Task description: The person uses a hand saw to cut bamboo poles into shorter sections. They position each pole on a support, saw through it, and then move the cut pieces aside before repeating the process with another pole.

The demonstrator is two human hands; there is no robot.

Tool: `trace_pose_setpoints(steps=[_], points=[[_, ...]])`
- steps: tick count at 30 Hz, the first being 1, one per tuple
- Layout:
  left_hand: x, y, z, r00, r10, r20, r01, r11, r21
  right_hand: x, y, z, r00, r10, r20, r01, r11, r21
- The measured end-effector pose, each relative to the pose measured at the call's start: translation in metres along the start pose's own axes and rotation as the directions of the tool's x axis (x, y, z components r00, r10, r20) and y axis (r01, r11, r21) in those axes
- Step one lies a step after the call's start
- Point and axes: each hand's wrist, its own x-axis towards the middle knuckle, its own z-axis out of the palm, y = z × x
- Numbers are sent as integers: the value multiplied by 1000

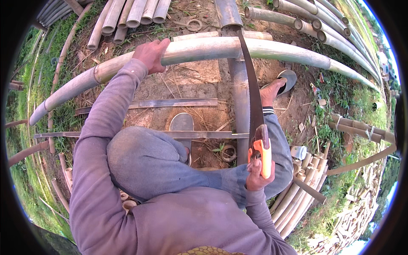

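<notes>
A long pale bamboo pole [204,50] stretches crosswise in front of me, curved by the lens. My left hand [151,56] is wrapped over it, left of the middle. In my right hand [258,176] is the orange handle of a handsaw [254,95], held near my right knee. The saw's dark blade points away from me, and its far end lies across the pole to the right of my left hand. Beneath the crosswise pole runs a thicker grey bamboo pole [240,102], going away from me. My right fingers are closed, partly hidden behind the handle.
Cut bamboo poles lie at the far left [136,12] and far right [340,34]. A bamboo bundle [299,204] sits by my right side, near a white container [298,152]. Flat bamboo strips [174,103] cross the ground before my knees. A bamboo ring [228,153] lies near my foot.
</notes>
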Motion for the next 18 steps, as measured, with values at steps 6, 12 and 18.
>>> trace_pose_setpoints(steps=[6,12,18], points=[[19,15,-11,1000,1,-7,-1,1000,22,219,17,128,982,-189,20,190,964,-187],[6,1,-12,998,-31,54,31,999,-8,102,19,65,999,8,41,-5,996,-86],[14,-7,-2,996,-27,90,27,1000,2,10,7,6,996,-42,73,45,999,-31]])
